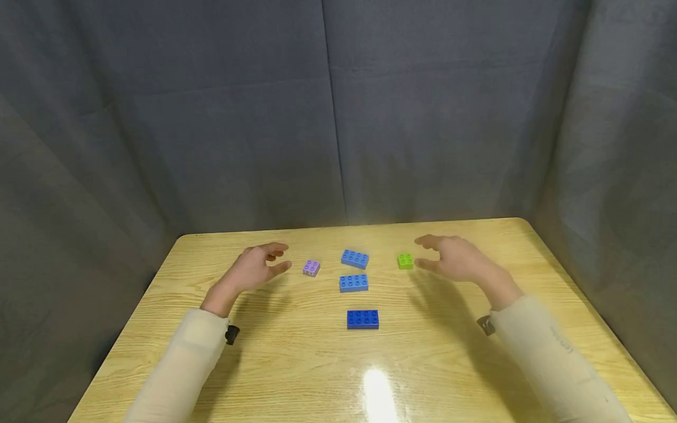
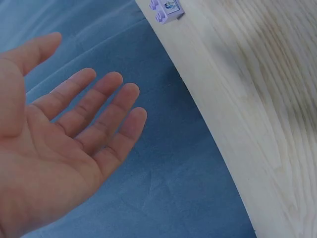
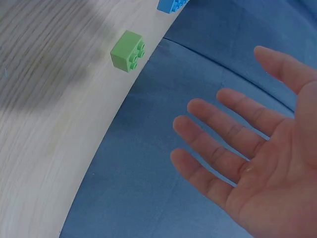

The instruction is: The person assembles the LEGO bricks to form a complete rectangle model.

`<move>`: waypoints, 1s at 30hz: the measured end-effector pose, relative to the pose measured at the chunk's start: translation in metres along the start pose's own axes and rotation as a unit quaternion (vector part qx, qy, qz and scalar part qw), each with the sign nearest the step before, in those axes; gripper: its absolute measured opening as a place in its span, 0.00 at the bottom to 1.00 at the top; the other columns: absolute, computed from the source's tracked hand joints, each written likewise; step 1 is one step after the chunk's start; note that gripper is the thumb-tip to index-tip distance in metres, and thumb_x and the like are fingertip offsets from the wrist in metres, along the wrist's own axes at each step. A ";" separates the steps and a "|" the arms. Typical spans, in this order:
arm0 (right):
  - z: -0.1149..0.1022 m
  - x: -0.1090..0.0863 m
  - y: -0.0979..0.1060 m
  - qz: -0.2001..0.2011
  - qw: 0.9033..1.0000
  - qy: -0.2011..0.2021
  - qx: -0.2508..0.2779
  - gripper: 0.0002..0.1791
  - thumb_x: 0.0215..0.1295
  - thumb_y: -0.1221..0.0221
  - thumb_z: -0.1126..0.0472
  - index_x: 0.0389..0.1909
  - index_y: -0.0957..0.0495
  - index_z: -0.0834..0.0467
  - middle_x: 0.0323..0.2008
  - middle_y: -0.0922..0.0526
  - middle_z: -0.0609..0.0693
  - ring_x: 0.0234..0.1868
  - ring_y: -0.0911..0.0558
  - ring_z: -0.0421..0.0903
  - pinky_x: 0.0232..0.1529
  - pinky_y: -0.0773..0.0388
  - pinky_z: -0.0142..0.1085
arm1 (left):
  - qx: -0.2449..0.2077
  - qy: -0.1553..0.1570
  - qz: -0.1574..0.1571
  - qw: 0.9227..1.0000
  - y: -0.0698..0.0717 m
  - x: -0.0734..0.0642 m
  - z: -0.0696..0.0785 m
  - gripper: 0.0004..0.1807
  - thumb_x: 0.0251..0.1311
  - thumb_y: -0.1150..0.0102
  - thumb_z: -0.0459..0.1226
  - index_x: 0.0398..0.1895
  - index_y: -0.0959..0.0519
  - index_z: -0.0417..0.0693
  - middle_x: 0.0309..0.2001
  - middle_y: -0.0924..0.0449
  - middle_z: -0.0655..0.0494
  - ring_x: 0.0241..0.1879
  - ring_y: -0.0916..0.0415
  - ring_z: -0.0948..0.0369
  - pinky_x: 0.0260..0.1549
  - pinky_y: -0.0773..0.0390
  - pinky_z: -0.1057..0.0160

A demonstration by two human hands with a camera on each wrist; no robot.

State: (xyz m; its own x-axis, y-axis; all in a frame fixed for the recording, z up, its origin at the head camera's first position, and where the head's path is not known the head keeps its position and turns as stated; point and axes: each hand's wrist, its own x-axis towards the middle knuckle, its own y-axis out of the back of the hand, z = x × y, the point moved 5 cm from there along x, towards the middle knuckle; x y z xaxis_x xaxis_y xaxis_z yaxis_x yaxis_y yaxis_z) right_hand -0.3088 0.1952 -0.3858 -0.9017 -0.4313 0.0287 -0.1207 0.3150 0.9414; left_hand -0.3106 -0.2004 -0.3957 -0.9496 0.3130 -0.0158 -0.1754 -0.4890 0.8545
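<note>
My left hand (image 1: 254, 267) hovers above the table, its fingers relaxed and holding nothing. Nearest to it, on its right, lies a small purple toy brick (image 1: 311, 268), whose printed side shows in the left wrist view (image 2: 171, 7). Over on the other side, my right hand (image 1: 456, 258) is held in the air with loose, spread fingers. Just left of its fingertips sits a small green brick (image 1: 405, 261). Between the hands are two light blue bricks (image 1: 355, 259), one behind the other. A dark blue brick (image 1: 362, 319) lies closer to me.
The bricks lie apart on a light wooden table (image 1: 296, 364). Grey cloth curtains (image 1: 238, 129) stand behind the table and along both sides. A bright light reflection shows on the near part of the tabletop.
</note>
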 end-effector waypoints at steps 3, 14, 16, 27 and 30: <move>-0.002 0.000 -0.001 0.000 1.000 0.006 0.004 0.31 0.71 0.42 0.47 0.68 0.30 0.61 0.60 0.20 0.64 0.60 0.21 0.64 0.61 0.27 0.59 | -0.005 -0.003 -0.004 1.000 -0.003 0.000 0.001 0.29 0.70 0.43 0.47 0.70 0.30 0.45 0.65 0.25 0.41 0.62 0.25 0.43 0.59 0.25 0.42; -0.008 -0.002 -0.010 -0.015 1.000 0.001 0.020 0.32 0.71 0.42 0.48 0.69 0.31 0.61 0.61 0.21 0.65 0.61 0.21 0.65 0.62 0.28 0.59 | -0.028 -0.015 -0.013 0.999 -0.018 0.004 0.004 0.27 0.69 0.40 0.45 0.68 0.28 0.44 0.63 0.22 0.42 0.60 0.24 0.44 0.58 0.24 0.45; -0.008 -0.002 -0.011 -0.014 1.000 0.004 0.017 0.32 0.71 0.42 0.48 0.69 0.31 0.61 0.60 0.20 0.65 0.60 0.21 0.64 0.61 0.27 0.59 | -0.029 -0.015 -0.015 0.999 -0.020 0.004 0.005 0.27 0.69 0.40 0.44 0.68 0.28 0.45 0.62 0.22 0.42 0.60 0.24 0.45 0.58 0.23 0.45; -0.015 -0.004 -0.017 -0.019 0.999 0.010 0.030 0.31 0.70 0.41 0.48 0.68 0.29 0.60 0.58 0.19 0.64 0.58 0.20 0.63 0.59 0.25 0.58 | -0.038 -0.021 -0.016 0.999 -0.038 0.005 0.008 0.25 0.69 0.40 0.43 0.66 0.26 0.43 0.61 0.22 0.40 0.58 0.22 0.45 0.56 0.22 0.46; -0.015 -0.004 -0.018 -0.024 0.999 0.006 0.031 0.31 0.70 0.41 0.47 0.68 0.29 0.59 0.59 0.19 0.63 0.59 0.20 0.62 0.60 0.25 0.58 | -0.040 -0.028 -0.015 0.999 -0.042 0.006 0.010 0.24 0.69 0.40 0.42 0.65 0.25 0.43 0.60 0.21 0.41 0.57 0.21 0.45 0.56 0.21 0.47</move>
State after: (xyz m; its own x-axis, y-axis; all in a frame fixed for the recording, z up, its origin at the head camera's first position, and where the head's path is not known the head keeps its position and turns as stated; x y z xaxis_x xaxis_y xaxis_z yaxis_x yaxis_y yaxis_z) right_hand -0.2965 0.1785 -0.3980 -0.8895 -0.4568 -0.0126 -0.1904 0.3453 0.9190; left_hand -0.3067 -0.1700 -0.4265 -0.9282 0.3719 -0.0099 -0.2254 -0.5410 0.8103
